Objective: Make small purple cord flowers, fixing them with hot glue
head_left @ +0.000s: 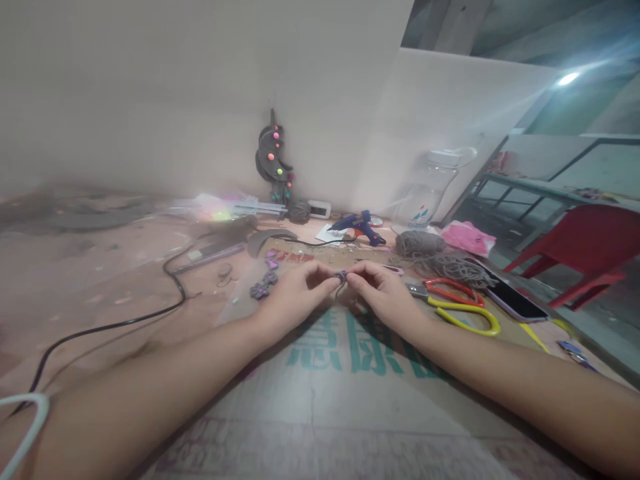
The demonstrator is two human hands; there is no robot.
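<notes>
The person's left hand and right hand meet above a printed brown cardboard sheet on the pinkish surface; between their fingertips is a small grey-and-purple yarn piece, with the left grip pinched together on its left side and the right grip pinched together on its right side; a thin dark strand hangs just below it.

To the left of the hands, small grey-and-purple flower-like pieces lie near the left wrist; a black cable curves across the surface farther left.

Beyond the hands, a dark blue glue gun with an orange trigger lies by a small white sheet; behind it, a dark grey crescent ornament dotted with coloured balls stands out against the pale wall.

To the right, scissors with red and yellow handles lie beside the right forearm; a loose bundle of grey yarn, a black-screened phone, a bright pink bag-like item and a clear plastic bottle with a white lid are near them; a red plastic chair stands past the edge.
</notes>
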